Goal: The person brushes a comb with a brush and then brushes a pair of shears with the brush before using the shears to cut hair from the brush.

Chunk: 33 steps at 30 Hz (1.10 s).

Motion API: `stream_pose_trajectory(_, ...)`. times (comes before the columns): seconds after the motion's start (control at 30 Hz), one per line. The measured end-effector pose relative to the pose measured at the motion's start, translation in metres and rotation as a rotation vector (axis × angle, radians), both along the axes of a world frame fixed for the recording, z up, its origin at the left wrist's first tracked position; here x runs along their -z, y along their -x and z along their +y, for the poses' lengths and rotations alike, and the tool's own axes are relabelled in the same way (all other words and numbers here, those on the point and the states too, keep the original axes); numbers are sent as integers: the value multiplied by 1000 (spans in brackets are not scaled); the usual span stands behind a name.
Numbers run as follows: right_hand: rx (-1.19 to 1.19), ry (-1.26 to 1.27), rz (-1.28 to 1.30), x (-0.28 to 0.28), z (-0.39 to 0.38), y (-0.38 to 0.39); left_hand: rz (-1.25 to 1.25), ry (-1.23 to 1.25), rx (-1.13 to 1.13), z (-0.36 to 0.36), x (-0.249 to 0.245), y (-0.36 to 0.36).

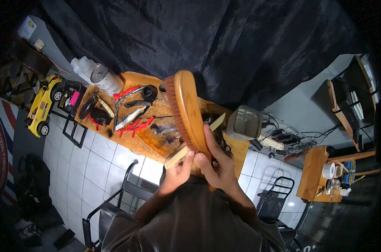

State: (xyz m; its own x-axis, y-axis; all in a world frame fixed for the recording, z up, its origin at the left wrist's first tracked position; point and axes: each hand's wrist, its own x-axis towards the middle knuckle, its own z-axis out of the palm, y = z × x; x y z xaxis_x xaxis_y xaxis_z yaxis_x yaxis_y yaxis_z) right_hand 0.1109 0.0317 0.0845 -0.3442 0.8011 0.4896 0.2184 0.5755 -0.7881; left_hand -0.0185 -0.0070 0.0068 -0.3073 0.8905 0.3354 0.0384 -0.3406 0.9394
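A wooden brush [188, 101] with reddish-brown bristles stands upright in front of me, its bristles facing left. My right hand [220, 170] is closed around its lower part, with the index finger along the back and the thumb toward the left. My left hand [176, 176] grips a pale wooden strip [176, 158], thumb on top, right at the lower bristles. Another pale length comes out on the brush's right side, in line with this strip; the part between is hidden behind the brush. Both hands are close together over the front of the workbench.
On the wooden workbench [241, 157] lie red-handled pliers [134, 127], a utility knife [130, 118] and a black brush [89, 105]. A can [106, 80] stands at the back left, a grey container [243, 122] at the right. Chairs flank me; a yellow toy car [43, 105] is far left.
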Motion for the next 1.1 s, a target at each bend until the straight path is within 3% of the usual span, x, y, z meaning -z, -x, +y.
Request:
stream_pose_trajectory(0.07, -61, 206, 4, 3, -9, -2, -197, 98, -9, 0, 3, 6)
stream_pose_trajectory(0.13, -153, 237, -33, 5, -14, -4, -310, 278, 18, -1, 11, 23)
stream_pose_trajectory(0.17, -198, 253, -51, 7, -16, -4, -382, 148, 30, -1, 13, 22)
stream_pose_trajectory(0.23, -280, 159, -118, 3, -17, 0, -41, 180, -76, 1, 9, 27)
stream_pose_trajectory(0.33, -222, 209, -31, 5, -18, 5, -136, 47, -20, -3, 11, 13)
stream_pose_trajectory(0.4, -148, 70, -29, 2, -13, 8, 105, -26, 8, -7, 12, 14)
stream_pose_trajectory(0.47, -156, 125, 25, -2, -10, 11, 256, -113, 3, -6, 8, 12)
stream_pose_trajectory(0.57, -202, 162, 30, -2, -7, 10, -34, 5, -112, -12, 20, 2)
stream_pose_trajectory(0.6, -231, 192, 22, -2, -9, 9, -281, 16, -65, -8, 17, 3)
stream_pose_trajectory(0.67, -262, 199, -53, -6, -14, 5, -102, 22, -73, -2, 5, 15)
stream_pose_trajectory(0.77, -380, 331, -129, -3, -21, 2, -157, -83, -68, 9, 9, 21)
stream_pose_trajectory(0.83, -303, 260, -143, 2, -23, 3, -354, -51, -82, 15, 3, 6)
stream_pose_trajectory(0.9, -220, 112, -142, 5, -18, 4, 29, -37, 87, 6, 6, 16)
stream_pose_trajectory(1.0, -170, 167, -34, 5, -11, 4, 341, -16, 152, -3, 21, 17)
stream_pose_trajectory(1.1, -144, 182, -6, 8, -6, 6, -71, 76, 124, -2, 25, 2)
